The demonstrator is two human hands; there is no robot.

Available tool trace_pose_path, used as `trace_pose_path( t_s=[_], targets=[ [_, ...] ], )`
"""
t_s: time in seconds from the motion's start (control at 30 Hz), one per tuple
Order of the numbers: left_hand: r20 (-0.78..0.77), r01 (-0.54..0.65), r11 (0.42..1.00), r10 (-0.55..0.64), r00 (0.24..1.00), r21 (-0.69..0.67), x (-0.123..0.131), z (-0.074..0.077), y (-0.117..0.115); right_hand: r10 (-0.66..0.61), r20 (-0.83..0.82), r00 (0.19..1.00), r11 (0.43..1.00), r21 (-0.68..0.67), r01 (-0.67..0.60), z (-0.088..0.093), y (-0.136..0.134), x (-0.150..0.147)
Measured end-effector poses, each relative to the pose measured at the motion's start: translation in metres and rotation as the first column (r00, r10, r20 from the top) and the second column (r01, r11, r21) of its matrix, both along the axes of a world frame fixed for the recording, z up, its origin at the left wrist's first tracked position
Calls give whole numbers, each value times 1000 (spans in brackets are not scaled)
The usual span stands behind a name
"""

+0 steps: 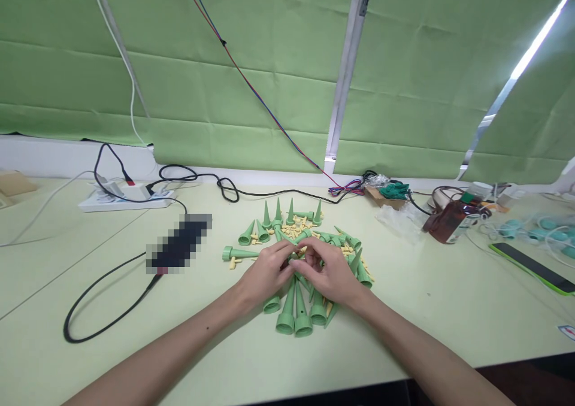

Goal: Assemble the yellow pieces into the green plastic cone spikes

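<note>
Over the middle of a pile of green plastic cone spikes (286, 317), my two hands meet at the fingertips. My left hand (272, 268) has its fingers bent and pressed together. Thumb and fingers of my right hand (327, 268) curl into a pinch against it. Whatever sits between the fingertips is small and mostly hidden. Around the hands, some cones stand point up and others lie on their sides. Small yellow plastic fittings (294, 231) are heaped just behind the hands, and a single yellow fitting (232, 263) lies at the left beside a lying cone (240, 253).
At left, a dark pixelated device (179, 244) has a looped black cable; a white power strip (128, 199) sits behind. At right stand a brown bottle (453, 217), a small cardboard box (384, 197) and a green-edged phone (532, 267). Green blinds (247, 106) hang behind the table.
</note>
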State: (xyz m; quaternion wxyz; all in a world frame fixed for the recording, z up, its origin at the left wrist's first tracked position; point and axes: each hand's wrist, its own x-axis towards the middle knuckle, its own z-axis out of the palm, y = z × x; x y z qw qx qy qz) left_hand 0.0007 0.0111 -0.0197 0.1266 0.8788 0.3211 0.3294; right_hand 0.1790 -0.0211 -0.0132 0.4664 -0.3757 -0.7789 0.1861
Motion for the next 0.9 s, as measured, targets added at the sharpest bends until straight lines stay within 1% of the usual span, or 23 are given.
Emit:
trace_pose_path(
  t_s=[0.27, 0.5, 0.7, 0.8, 0.9],
  targets=[
    [-12, 33, 999, -34, 999, -35, 1, 1, -1, -25, 7, 1000, 999, 44, 25, 0, 0, -1],
    [-12, -1, 1000, 1, 1000, 18, 2, 1, -2, -67, 21, 998, 989, 137, 64, -2, 0, -2],
    [12, 7, 999, -8, 1000, 54, 3, 0, -3, -116, 41, 992, 979, 171, 107, -1, -2, -3],
    [40, 24, 997, -27, 999, 77, 3, 1, -5, -150, 45, 988, 962, 236, 136, 0, -3, -2],
    [52, 28, 990, -35, 998, 139, 3, 2, -9, -179, 29, 983, 921, 358, 158, 4, -6, 0]
  ],
)
